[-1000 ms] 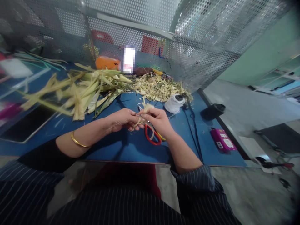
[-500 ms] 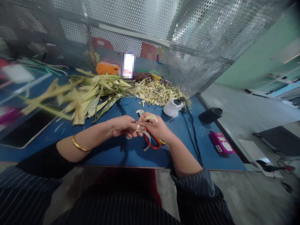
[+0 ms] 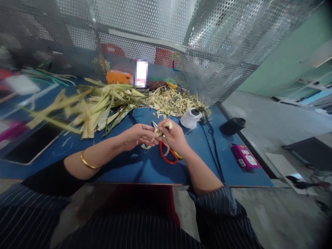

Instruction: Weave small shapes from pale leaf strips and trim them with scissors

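Step in hand: seems to be folding or twisting a pale corn husk strip point(image 3: 158, 132) into a small shape.
Next move: likely calls for a firm pinch at the fold, with the loose end free for guiding round; could slip or split if pulled hard.
Husk strip: sits between the two hands, at the meeting fingertips; also shows as a flap above the right thumb, with a pale curl just under the left hand.
Left hand point(image 3: 137, 136): appears to grip the strip lightly at the fingertips, with fingers half curled; exact contact too small to tell.
Right hand point(image 3: 175, 136): pinches the strip between thumb and fingers.
Scissors point(image 3: 168, 162): lie on the table point(image 3: 116, 174) beneath the hands, with red handle nearer the body and blades pointing away.
Thread cone point(image 3: 190, 119): lies just beyond the right hand, tilted.
Husk pile point(image 3: 103, 103): spreads beyond the left hand.
Shredded husk heap point(image 3: 173, 100): rests straight beyond both hands.
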### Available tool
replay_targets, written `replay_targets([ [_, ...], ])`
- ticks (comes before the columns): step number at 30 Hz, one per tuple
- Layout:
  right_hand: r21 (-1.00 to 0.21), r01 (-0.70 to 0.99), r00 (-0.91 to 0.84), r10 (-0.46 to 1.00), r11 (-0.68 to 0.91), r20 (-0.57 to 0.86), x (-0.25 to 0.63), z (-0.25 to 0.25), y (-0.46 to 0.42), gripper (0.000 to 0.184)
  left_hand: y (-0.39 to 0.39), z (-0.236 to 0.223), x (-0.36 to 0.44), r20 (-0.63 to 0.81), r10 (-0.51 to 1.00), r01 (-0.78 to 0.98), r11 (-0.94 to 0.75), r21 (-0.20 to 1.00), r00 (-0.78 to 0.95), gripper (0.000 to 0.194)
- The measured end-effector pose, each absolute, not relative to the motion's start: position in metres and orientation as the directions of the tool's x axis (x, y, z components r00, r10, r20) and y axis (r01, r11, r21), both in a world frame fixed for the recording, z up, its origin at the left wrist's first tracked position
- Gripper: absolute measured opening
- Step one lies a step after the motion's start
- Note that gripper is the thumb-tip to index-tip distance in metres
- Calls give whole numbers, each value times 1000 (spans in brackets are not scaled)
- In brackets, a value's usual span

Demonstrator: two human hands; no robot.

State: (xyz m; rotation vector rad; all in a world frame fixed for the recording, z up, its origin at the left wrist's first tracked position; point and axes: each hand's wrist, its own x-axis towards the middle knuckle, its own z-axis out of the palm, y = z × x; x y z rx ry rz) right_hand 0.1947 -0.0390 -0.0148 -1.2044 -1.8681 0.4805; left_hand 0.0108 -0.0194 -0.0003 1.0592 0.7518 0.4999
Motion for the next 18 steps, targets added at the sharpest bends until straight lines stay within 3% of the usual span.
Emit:
replay_targets([
  [3, -714, 531, -173, 883, 457, 437, 194, -16, -40, 11, -25, -4, 16, -244, 784, 13, 289, 957, 570, 24],
  [7, -773, 474, -107, 899, 422, 425, 194, -14, -43, 14, -27, -8, 20, -215, 843, 10, 242, 970, 493, 20],
  [13, -919, 176, 14, 932, 354, 362, 193, -2, -47, 24, -24, -8, 18, -208, 860, 26, 222, 975, 466, 18],
  [18, -923, 42, 121, 915, 382, 384, 193, -1, -48, 26, -24, -3, 18, -205, 880, 50, 203, 978, 429, 21],
])
